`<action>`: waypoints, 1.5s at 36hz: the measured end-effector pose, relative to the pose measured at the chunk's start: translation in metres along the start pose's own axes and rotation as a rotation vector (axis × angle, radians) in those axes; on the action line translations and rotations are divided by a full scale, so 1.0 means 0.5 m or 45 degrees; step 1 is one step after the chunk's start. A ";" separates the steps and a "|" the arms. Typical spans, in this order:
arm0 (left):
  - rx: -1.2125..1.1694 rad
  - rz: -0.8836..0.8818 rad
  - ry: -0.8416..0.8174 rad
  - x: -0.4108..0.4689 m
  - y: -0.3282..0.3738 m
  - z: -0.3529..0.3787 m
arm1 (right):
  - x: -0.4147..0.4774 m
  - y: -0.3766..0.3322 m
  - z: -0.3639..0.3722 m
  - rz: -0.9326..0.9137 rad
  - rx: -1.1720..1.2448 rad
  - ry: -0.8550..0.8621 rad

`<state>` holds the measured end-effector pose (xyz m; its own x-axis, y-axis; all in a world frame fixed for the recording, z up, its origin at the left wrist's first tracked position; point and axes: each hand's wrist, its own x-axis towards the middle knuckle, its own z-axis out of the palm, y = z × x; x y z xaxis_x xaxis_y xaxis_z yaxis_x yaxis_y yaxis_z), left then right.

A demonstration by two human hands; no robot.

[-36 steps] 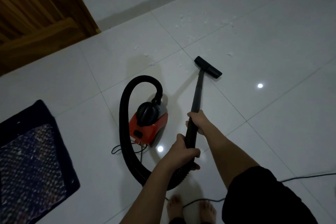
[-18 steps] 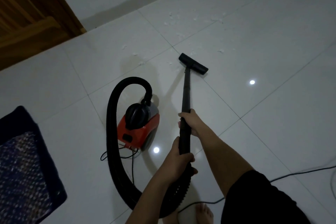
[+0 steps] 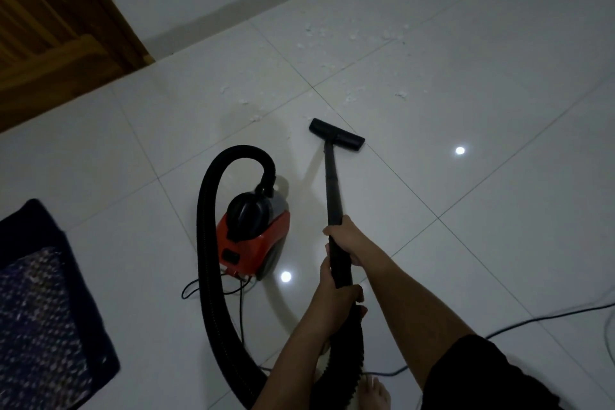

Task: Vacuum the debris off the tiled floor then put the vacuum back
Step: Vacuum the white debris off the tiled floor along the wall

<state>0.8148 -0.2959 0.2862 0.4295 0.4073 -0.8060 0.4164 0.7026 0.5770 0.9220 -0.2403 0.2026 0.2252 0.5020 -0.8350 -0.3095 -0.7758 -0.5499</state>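
Observation:
A red and black canister vacuum (image 3: 254, 233) sits on the white tiled floor (image 3: 482, 243). Its black hose (image 3: 208, 276) loops up and round to a black wand (image 3: 333, 190). The wand ends in a flat black floor nozzle (image 3: 336, 135) resting on the tiles. My right hand (image 3: 346, 236) grips the wand higher up. My left hand (image 3: 336, 301) grips it lower, where the hose joins. Small white debris (image 3: 349, 98) lies scattered beyond the nozzle, toward the wall.
A wooden door (image 3: 56, 33) stands at the upper left. A dark patterned mat (image 3: 43, 310) lies at the left edge. The power cord (image 3: 532, 320) runs across the floor at the right. My bare foot (image 3: 374, 391) shows at the bottom.
The nozzle has slid left along the floor, toward the vacuum body. Both hands have kept their grip on the wand.

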 end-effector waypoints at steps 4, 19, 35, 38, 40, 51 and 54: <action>-0.055 0.005 0.019 -0.011 -0.009 0.006 | -0.015 0.000 0.005 -0.017 -0.039 -0.039; -0.114 0.030 0.024 -0.039 -0.012 0.012 | -0.048 -0.005 0.008 0.000 -0.109 -0.089; -0.217 0.041 0.045 0.005 0.006 0.031 | 0.003 -0.029 -0.013 0.046 -0.216 -0.144; -0.215 0.026 0.043 0.020 0.020 0.042 | 0.017 -0.041 -0.029 0.051 -0.222 -0.175; -0.216 0.017 0.048 0.031 0.030 0.051 | 0.027 -0.050 -0.040 0.060 -0.241 -0.197; -0.370 0.044 0.157 0.088 0.105 0.153 | 0.069 -0.123 -0.122 0.086 -0.447 -0.336; -0.410 0.068 0.194 0.101 0.126 0.175 | 0.080 -0.142 -0.137 0.090 -0.510 -0.359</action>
<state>0.9327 -0.2823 0.2933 0.3096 0.5136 -0.8003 0.1127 0.8159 0.5672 1.0165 -0.1912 0.2096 -0.0595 0.4837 -0.8732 0.0773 -0.8699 -0.4871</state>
